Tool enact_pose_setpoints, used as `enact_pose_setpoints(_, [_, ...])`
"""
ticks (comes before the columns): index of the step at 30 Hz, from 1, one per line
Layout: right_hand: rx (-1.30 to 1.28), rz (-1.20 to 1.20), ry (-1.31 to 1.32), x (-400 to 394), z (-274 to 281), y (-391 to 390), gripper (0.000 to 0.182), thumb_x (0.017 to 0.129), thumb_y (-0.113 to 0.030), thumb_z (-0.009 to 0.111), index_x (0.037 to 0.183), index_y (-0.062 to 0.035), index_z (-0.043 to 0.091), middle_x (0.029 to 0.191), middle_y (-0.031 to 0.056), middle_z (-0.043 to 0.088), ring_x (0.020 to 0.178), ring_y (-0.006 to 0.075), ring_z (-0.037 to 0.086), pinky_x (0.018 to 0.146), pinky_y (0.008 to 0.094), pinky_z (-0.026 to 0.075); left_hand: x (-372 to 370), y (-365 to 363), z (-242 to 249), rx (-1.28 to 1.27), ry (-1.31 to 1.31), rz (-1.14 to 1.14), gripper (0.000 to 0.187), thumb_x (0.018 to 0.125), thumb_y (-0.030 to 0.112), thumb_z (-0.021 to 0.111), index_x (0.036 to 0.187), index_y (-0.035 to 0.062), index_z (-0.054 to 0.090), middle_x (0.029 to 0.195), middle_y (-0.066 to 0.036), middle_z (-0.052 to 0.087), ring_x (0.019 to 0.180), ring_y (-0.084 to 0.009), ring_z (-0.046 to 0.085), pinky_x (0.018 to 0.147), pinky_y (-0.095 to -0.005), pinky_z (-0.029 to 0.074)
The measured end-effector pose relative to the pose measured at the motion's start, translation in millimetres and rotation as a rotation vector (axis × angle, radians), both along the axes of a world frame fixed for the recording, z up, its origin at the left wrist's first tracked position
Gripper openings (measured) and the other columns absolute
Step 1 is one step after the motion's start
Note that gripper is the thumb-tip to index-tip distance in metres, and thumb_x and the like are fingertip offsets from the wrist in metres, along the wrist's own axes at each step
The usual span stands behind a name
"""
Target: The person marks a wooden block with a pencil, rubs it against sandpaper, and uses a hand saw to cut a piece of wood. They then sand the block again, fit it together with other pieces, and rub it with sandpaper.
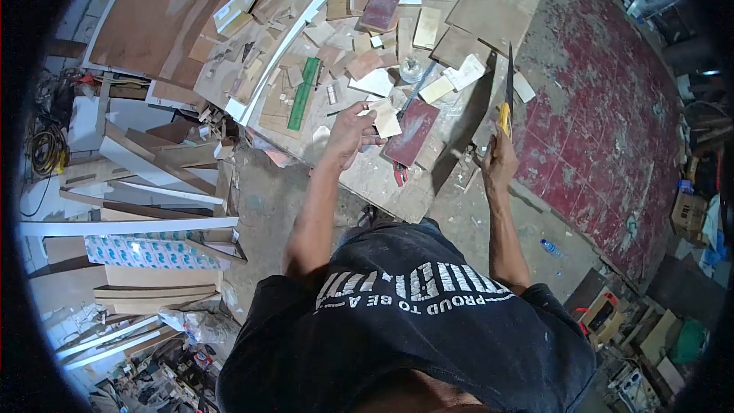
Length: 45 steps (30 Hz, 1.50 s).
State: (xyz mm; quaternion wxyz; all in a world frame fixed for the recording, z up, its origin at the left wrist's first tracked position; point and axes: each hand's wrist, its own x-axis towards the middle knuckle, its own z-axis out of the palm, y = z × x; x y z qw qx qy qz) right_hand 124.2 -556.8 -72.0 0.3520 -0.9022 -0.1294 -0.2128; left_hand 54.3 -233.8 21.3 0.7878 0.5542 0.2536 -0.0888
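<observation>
Your right hand (498, 159) is closed around the yellow handle of a handsaw (508, 95), whose dark blade points up and away from you along the right edge of the workbench (382, 180). Your left hand (350, 134) is closed on a small pale wood offcut (385, 119), thumb and fingers pinching its near edge and holding it down on the bench top.

Judged from this posture, the step in hand is positioning: the offcut is steadied, but the saw stands apart from it, off to the right of the offcut and not touching it. The next move calls for bringing the blade across to the offcut, seating the teeth on the intended line, and keeping your left fingers back from the cutting path.

Just right of the offcut lies a dark red laminate panel (411, 131); a red-handled tool (401, 174) shows at the panel's near end. Left of the offcut lies a green strip (304, 93). Beyond the offcut, scattered board scraps (397, 27) cover the bench. Far left of the offcut, long boards (145, 176) are stacked by the bench.

Readable writing: your dark shirt (413, 313) carries white lettering, seen inverted, reading "PROUD TO BE A", with larger letters above it too distorted to read. No brand is legible on the saw.
</observation>
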Motion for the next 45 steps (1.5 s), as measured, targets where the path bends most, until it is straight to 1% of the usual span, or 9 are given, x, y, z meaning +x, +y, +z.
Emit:
enact_pose_setpoints(13, [-0.115, 0.065, 0.041, -8.2, -8.4, -19.1, 0.041, 0.077, -0.001, 0.064, 0.117, -0.0081, 0.060, 0.086, 0.0172, 0.057, 0.078, 0.0373, 0.059, 0.064, 0.0457, 0.047, 4.4, -15.4, 7.4, 0.232, 0.003, -0.044, 0.035, 0.088, 0.009, 0.064, 0.119, -0.0023, 0.052, 0.092, -0.011, 0.068, 0.075, -0.0179, 0.069, 0.061, -0.0316, 0.060])
enact_pose_setpoints(19, [-0.334, 0.165, -0.001, 80.1, -12.0, 13.1, 0.021, 0.087, -0.015, 0.060, 0.107, -0.0073, 0.062, 0.079, 0.0192, 0.055, 0.075, 0.0378, 0.060, 0.061, 0.0487, 0.045, -57.4, -8.2, -2.2, 0.202, 0.094, 0.227, 0.052, 0.083, -0.003, 0.067, 0.129, 0.0049, 0.044, 0.101, -0.015, 0.060, 0.079, -0.0209, 0.064, 0.058, -0.0313, 0.059])
enact_pose_setpoints(21, [-0.106, 0.001, 0.384, 118.7, -14.7, 38.9, 0.018, 0.088, -0.015, 0.057, 0.102, -0.0042, 0.062, 0.078, 0.0201, 0.056, 0.076, 0.0387, 0.061, 0.061, 0.0495, 0.045, -98.6, 5.6, -28.6, 0.233, 0.158, 0.285, 0.052, 0.084, 0.003, 0.069, 0.128, 0.0064, 0.043, 0.105, -0.015, 0.059, 0.086, -0.0254, 0.065, 0.064, -0.0349, 0.060])
enact_pose_setpoints(22, [-0.475, 0.235, -0.007, 138.0, -36.6, 36.3, 0.023, 0.092, -0.013, 0.052, 0.112, -0.0042, 0.059, 0.082, 0.0216, 0.058, 0.075, 0.0392, 0.061, 0.062, 0.0489, 0.047, -119.0, 8.2, -34.1, 0.236, 0.172, 0.309, 0.052, 0.084, 0.003, 0.069, 0.128, 0.0064, 0.043, 0.105, -0.015, 0.059, 0.086, -0.0254, 0.065, 0.064, -0.0349, 0.060])
enact_pose_setpoints(30, [-0.632, 0.379, 0.031, 221.3, -99.6, 97.7, 0.038, 0.086, -0.018, 0.060, 0.122, -0.0067, 0.055, 0.094, 0.0181, 0.060, 0.092, 0.0354, 0.061, 0.075, 0.0486, 0.050, -269.0, 1.9, -58.5, 0.111, 0.364, 0.883, 0.037, 0.086, 0.013, 0.067, 0.118, 0.0035, 0.050, 0.108, -0.015, 0.059, 0.100, -0.0275, 0.062, 0.087, -0.0448, 0.055])
enact_pose_setpoints(32, [-0.679, 0.412, 0.151, 215.2, -93.9, 106.2, 0.058, 0.084, -0.025, 0.063, 0.137, -0.0109, 0.044, 0.113, 0.0171, 0.057, 0.108, 0.0347, 0.056, 0.085, 0.0498, 0.047, -282.5, -4.8, -67.3, 0.076, 0.311, 0.919, 0.032, 0.087, 0.012, 0.066, 0.114, 0.0009, 0.051, 0.109, -0.015, 0.059, 0.104, -0.0295, 0.061, 0.091, -0.0446, 0.054])
enact_pose_setpoints(37, [-0.523, 0.194, -0.013, 142.6, -59.4, 119.0, 0.058, 0.084, -0.026, 0.064, 0.136, -0.0089, 0.045, 0.117, 0.0209, 0.055, 0.109, 0.0393, 0.054, 0.088, 0.0525, 0.045, -265.7, -8.6, -65.5, 0.020, 0.264, 0.956, 0.030, 0.090, 0.012, 0.061, 0.115, -0.0012, 0.053, 0.115, -0.016, 0.059, 0.110, -0.0322, 0.060, 0.099, -0.0440, 0.049])
enact_pose_setpoints(41, [-0.134, 0.056, 0.538, 41.7, -66.2, 118.5, 0.062, 0.083, -0.034, 0.065, 0.133, -0.0028, 0.046, 0.122, 0.0274, 0.049, 0.114, 0.0429, 0.048, 0.093, 0.0548, 0.040, -246.1, 22.9, -82.1, -0.156, 0.230, 0.887, 0.029, 0.093, 0.008, 0.058, 0.121, 0.0004, 0.052, 0.116, -0.015, 0.061, 0.109, -0.0336, 0.061, 0.096, -0.0456, 0.049])
enact_pose_setpoints(45, [-0.343, 0.075, 0.504, -43.2, -46.2, 151.8, 0.062, 0.081, -0.038, 0.069, 0.131, -0.0061, 0.049, 0.123, 0.0295, 0.047, 0.113, 0.0430, 0.049, 0.095, 0.0526, 0.039, -215.3, 69.0, -106.3, -0.192, 0.167, 0.750, 0.030, 0.094, 0.011, 0.059, 0.122, 0.0013, 0.053, 0.112, -0.016, 0.063, 0.104, -0.0317, 0.064, 0.088, -0.0435, 0.054])
